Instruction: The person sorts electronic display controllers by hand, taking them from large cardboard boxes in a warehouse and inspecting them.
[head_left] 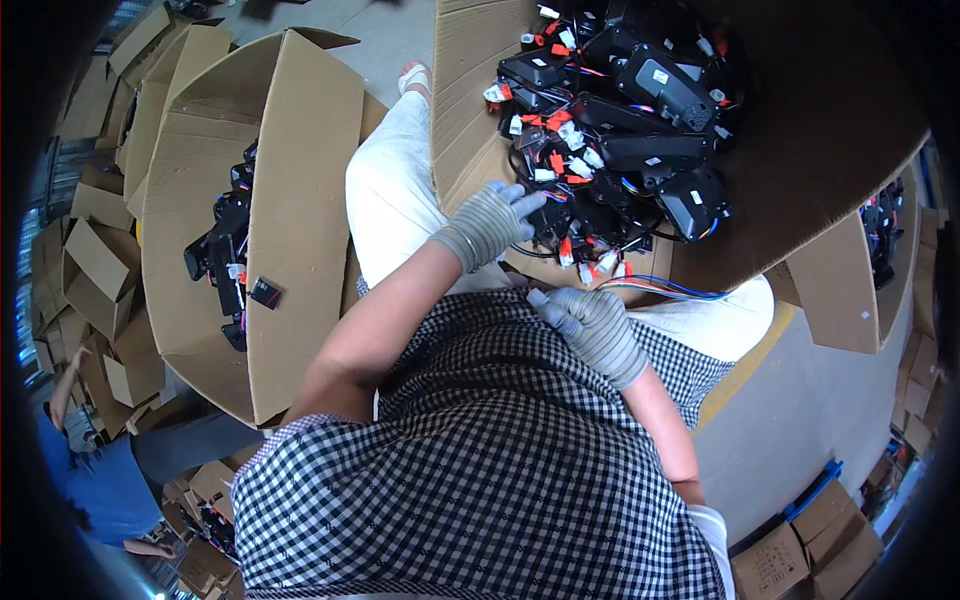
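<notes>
My left hand (492, 226), in a striped grey glove, reaches over the near edge of a large open cardboard box (465, 110). Its fingers are stretched out and apart, close to a tangle of wires and white and red plug connectors (572, 150). Black plastic units (665, 85) with leads lie heaped in this box. Against the checked apron (500, 420), my right hand (597, 332) is closed, its fingers curled; a small pale tip shows at the fingertips, too unclear to name. Coloured wires (665, 289) run just above that hand.
Another open box (300, 200) at the left holds similar black parts (228, 240). At the right stands a further box (835, 285) with dark parts. A person in a blue shirt (105, 490) is at the lower left among cardboard boxes. Flattened cartons (810, 550) lie at the lower right.
</notes>
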